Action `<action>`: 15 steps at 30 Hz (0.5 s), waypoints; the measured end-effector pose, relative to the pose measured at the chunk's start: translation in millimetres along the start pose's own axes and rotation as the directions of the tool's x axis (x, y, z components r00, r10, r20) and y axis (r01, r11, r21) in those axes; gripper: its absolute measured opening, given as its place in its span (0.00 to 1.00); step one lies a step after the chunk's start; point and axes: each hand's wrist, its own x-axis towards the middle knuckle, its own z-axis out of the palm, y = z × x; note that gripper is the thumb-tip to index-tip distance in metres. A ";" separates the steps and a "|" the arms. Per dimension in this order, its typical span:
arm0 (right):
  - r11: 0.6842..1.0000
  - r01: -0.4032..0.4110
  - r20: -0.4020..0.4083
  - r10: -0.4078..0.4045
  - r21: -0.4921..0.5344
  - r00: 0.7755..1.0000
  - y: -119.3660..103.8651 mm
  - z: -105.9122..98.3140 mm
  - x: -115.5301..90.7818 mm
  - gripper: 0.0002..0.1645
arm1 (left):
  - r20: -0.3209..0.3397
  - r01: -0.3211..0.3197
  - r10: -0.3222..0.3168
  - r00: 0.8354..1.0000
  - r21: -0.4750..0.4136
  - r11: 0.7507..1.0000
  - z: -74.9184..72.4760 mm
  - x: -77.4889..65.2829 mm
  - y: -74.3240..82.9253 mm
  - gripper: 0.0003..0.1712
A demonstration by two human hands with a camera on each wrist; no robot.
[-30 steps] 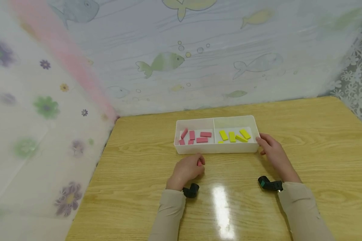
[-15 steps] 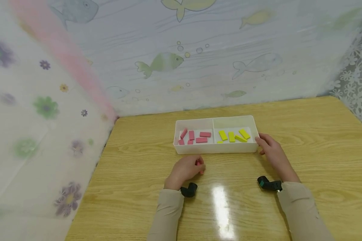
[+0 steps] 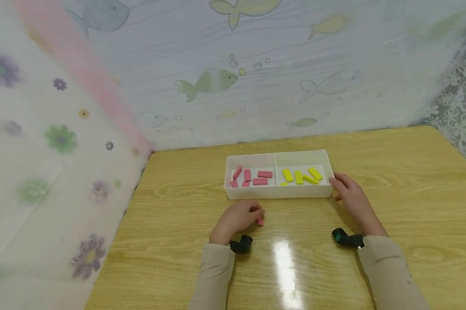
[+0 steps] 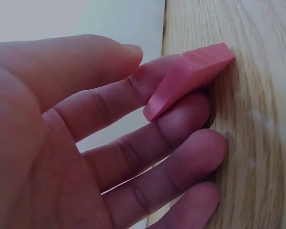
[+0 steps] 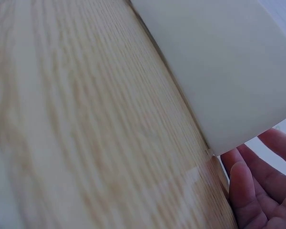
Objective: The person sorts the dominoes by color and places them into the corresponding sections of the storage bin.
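Observation:
A white two-part box (image 3: 279, 192) stands on the wooden table. Several pink blocks (image 3: 260, 181) lie in its left compartment and several yellow blocks (image 3: 299, 177) in its right one. In front of the box, low over the table, my left hand (image 3: 237, 217) holds a pink block (image 4: 190, 76) at its fingertips. That block is tilted, one end down at the tabletop, against the index and middle fingers; the thumb's contact is unclear. My right hand (image 3: 352, 196) holds the box's right end near the front corner, its fingers (image 5: 242, 183) close to the table.
The wooden table (image 3: 171, 249) reaches back to a wall covering (image 3: 264, 99) printed with fish. A flowered covering (image 3: 62, 172) hangs on the left. Black wrist cameras (image 3: 240, 244) sit at both cuffs.
My left hand has shifted slightly left and toward me. More of the pink block shows below its fingers. The right hand and the box stay in place.

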 end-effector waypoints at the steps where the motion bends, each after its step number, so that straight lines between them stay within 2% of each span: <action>1: 1.000 0.000 -0.001 0.000 -0.002 1.000 0.0 0.1 -0.1 0.41 | 0.002 -0.001 0.001 1.000 -0.001 1.000 -0.4 0.0 0.1 0.15; 9: 1.000 0.002 -0.002 -0.002 -0.011 1.000 -0.3 0.5 -1.6 0.41 | -0.007 0.009 -0.009 1.000 -0.026 1.000 -4.4 -3.4 1.1 0.13; 13: 1.000 0.000 -0.001 0.000 -0.002 1.000 -0.1 0.6 -2.5 0.41 | -0.030 0.018 -0.020 0.999 -0.059 0.998 -6.2 -3.8 -0.9 0.10; 15: 1.000 -0.001 0.002 0.001 0.004 1.000 -0.3 0.6 -2.8 0.41 | -0.046 0.002 -0.004 0.999 -0.061 0.998 -7.0 -3.4 -2.5 0.07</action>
